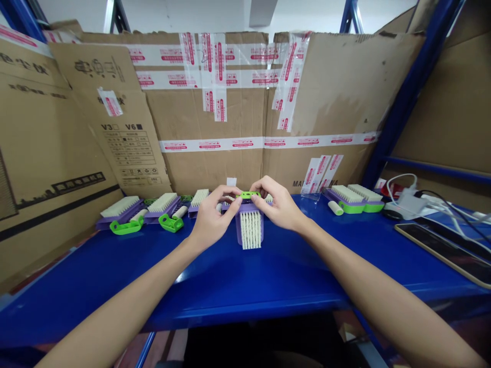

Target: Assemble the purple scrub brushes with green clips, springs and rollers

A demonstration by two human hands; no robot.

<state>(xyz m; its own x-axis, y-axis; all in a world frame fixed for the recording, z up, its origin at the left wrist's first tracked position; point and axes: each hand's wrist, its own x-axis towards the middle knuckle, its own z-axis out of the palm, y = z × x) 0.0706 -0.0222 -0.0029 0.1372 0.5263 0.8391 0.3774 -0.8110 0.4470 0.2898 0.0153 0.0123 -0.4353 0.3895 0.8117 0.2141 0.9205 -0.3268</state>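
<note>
A small bright green plastic bracket (248,194) is pinched between the fingertips of my left hand (213,214) and my right hand (276,205). Both hands are closed on it, one at each end. Just below it is a purple brush (251,230) with rows of cream bristles facing me. Whether the bracket touches or is joined to this brush, I cannot tell. Behind my hands more brushes stand partly hidden. To the left, a purple brush (162,203) has a loose green bracket (171,223) and a cream roller (180,212) in front of it.
Farther left are another brush (120,207) and green bracket (126,227). Brushes with green ends (352,207) and a roller (335,208) sit at right, near a charger with cables (410,203) and a phone (445,250). Taped cardboard (230,112) walls the blue shelf (238,286).
</note>
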